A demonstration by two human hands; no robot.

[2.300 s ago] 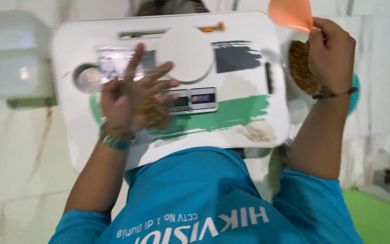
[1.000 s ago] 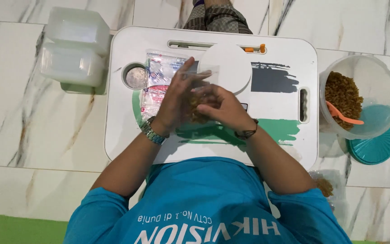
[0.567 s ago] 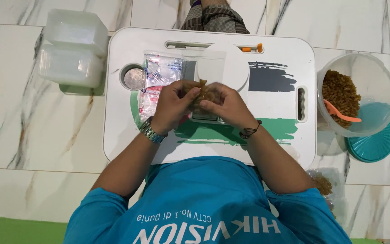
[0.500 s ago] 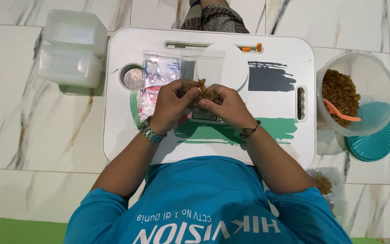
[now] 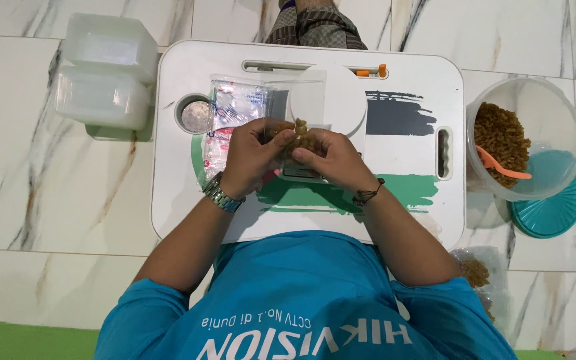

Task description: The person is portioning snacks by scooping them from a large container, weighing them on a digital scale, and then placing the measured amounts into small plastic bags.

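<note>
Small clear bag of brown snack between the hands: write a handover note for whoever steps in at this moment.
Left hand: fingers closed on the left side of the small clear bag.
Right hand: pinching the bag's right side; both hands hold it over the white lap table.
Around: stack of clear bags lies on the table left of the hands; tub of brown snack with orange scoop stands on the floor right of the table.
Done: the bag holds some snack.
Left: whether its mouth is closed cannot be told; more filled bags lie by the right elbow.
</note>
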